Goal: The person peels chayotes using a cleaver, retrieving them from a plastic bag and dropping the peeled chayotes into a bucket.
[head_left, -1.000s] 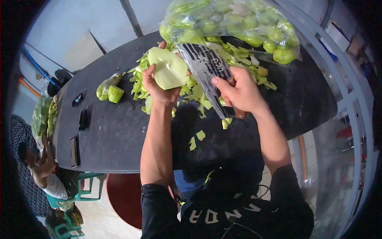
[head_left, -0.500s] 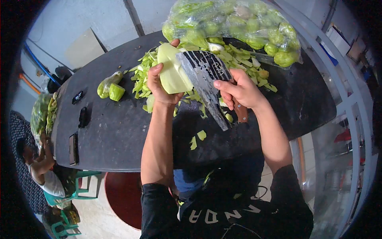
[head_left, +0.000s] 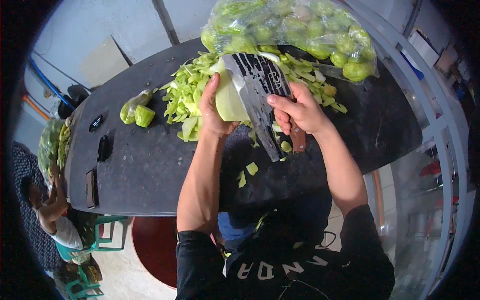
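My left hand is wrapped around a large peeled pale-green vegetable, holding it above the table. In my right hand is a cleaver with a broad, dark-marked blade and a wooden handle. The blade lies against the vegetable's right side and hides part of it. Under and behind both hands spreads a heap of green peelings. Two loose scraps of peel rest nearer to me on the table.
A clear plastic bag of round green vegetables sits at the back of the dark table. To the left are a bagged vegetable with a cut piece, small black objects and a phone. Another person sits at far left.
My left hand has moved slightly right and turned the vegetable, so less of it shows beside the blade. The cleaver has shifted a little up and left against it.
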`<move>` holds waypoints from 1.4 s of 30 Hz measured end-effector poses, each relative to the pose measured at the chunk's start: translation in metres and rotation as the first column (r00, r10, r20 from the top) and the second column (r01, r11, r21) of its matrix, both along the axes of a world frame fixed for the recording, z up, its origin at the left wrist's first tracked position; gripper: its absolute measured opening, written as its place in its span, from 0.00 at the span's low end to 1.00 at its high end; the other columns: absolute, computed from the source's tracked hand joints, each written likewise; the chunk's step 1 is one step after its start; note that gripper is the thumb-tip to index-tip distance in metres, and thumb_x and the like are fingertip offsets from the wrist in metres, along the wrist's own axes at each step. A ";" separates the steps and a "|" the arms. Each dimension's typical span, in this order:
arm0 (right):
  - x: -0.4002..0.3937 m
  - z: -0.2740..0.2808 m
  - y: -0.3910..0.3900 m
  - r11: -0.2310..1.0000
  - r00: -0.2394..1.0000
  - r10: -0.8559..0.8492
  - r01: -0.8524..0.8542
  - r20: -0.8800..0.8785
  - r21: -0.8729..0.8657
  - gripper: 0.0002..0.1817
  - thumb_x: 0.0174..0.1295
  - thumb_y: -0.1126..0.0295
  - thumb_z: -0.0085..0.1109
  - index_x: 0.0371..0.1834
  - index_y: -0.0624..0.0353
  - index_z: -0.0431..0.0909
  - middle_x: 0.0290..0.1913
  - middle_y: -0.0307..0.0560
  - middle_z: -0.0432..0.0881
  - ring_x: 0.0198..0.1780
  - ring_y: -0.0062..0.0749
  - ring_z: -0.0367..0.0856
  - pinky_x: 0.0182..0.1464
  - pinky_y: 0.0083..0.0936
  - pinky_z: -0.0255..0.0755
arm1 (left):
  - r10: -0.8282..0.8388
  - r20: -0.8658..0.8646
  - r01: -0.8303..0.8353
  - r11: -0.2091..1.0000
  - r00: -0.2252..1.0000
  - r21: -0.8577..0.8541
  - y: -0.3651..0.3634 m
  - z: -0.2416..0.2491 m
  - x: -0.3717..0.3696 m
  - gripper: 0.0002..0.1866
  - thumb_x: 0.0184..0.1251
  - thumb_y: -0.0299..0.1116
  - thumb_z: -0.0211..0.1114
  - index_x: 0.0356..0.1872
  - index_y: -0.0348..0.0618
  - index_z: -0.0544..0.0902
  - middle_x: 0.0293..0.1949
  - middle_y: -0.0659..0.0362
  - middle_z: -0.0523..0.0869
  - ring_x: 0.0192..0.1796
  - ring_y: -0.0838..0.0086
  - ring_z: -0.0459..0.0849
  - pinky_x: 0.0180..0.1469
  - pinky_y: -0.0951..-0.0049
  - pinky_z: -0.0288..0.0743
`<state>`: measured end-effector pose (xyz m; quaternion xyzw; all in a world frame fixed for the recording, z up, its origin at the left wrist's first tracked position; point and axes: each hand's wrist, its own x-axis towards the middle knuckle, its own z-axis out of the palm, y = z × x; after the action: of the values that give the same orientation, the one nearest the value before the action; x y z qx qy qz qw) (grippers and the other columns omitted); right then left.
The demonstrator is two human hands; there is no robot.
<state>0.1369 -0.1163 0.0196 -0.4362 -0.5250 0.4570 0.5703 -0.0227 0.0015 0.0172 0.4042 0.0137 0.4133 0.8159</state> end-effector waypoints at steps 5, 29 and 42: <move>0.000 0.001 0.000 0.997 0.997 -0.077 0.077 0.031 0.022 0.16 0.70 0.65 0.58 0.25 0.57 0.68 0.14 0.35 0.71 0.13 0.18 0.70 0.16 0.22 0.67 | 0.065 -0.131 -0.064 0.998 0.989 0.013 0.002 -0.004 0.007 0.29 0.68 0.57 0.55 0.60 0.45 0.75 0.49 0.54 0.84 0.51 0.61 0.84 0.57 0.58 0.76; 0.006 0.017 -0.015 0.984 0.985 -0.159 0.164 -0.070 0.069 0.11 0.68 0.67 0.60 0.30 0.57 0.69 0.16 0.35 0.71 0.14 0.19 0.71 0.15 0.22 0.68 | -0.148 0.242 0.167 0.984 0.959 -0.056 0.018 -0.002 -0.005 0.49 0.56 0.81 0.46 0.70 0.57 0.64 0.51 0.46 0.81 0.49 0.54 0.81 0.41 0.57 0.77; 0.008 0.012 -0.012 0.982 0.984 -0.173 0.169 0.045 0.082 0.11 0.68 0.68 0.61 0.29 0.58 0.70 0.16 0.34 0.71 0.14 0.18 0.70 0.15 0.20 0.67 | -0.087 0.296 0.195 0.913 0.951 -0.358 0.022 -0.004 -0.004 0.54 0.48 0.86 0.44 0.66 0.51 0.66 0.51 0.47 0.77 0.51 0.53 0.78 0.41 0.58 0.75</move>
<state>0.1450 -0.1287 0.0321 -0.4689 -0.5176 0.3742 0.6101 -0.0264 0.0239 0.0136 0.1760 -0.0480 0.3938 0.9009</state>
